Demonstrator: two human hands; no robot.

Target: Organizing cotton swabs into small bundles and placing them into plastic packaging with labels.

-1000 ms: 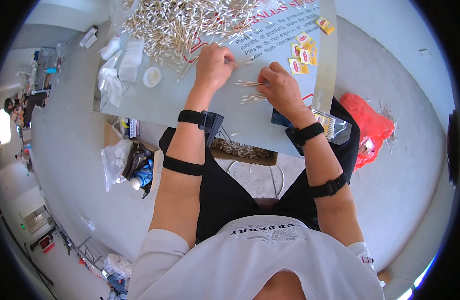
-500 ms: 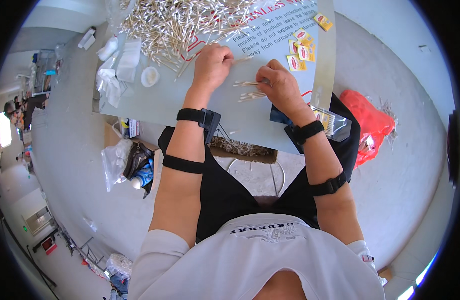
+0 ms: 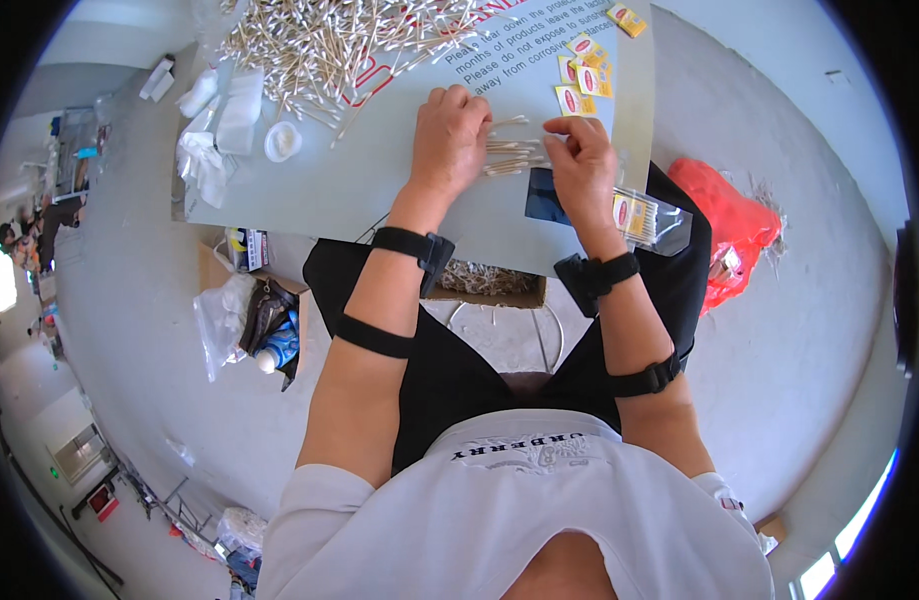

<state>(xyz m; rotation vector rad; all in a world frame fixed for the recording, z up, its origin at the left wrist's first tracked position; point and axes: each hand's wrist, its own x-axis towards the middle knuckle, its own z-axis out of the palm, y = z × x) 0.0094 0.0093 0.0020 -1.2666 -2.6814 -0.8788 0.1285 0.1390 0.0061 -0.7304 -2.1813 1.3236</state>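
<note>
My left hand (image 3: 449, 142) is closed in a pinch over the table, at the left ends of a small group of cotton swabs (image 3: 514, 158). One cotton swab (image 3: 509, 121) sticks out to the right from its fingertips. My right hand (image 3: 583, 168) is just right of the group, with thumb and index finger slightly apart and nothing visible between them. Under its wrist, near the table edge, lies a clear pack of cotton swabs (image 3: 634, 216) with a yellow and red label. A dark blue flat piece (image 3: 545, 195) lies beside it.
A large heap of loose cotton swabs (image 3: 309, 60) covers the table's far left. Yellow and white labels (image 3: 586, 80) lie at the far right. A small round white tub (image 3: 282, 141) and white plastic (image 3: 207, 165) are at left. A red bag (image 3: 719, 225) stands on the floor at right.
My left hand has moved right and nearer, up to the group of swabs. My right hand has shifted to the right, off the swabs, and its fingers have parted. The whole view has shifted slightly.
</note>
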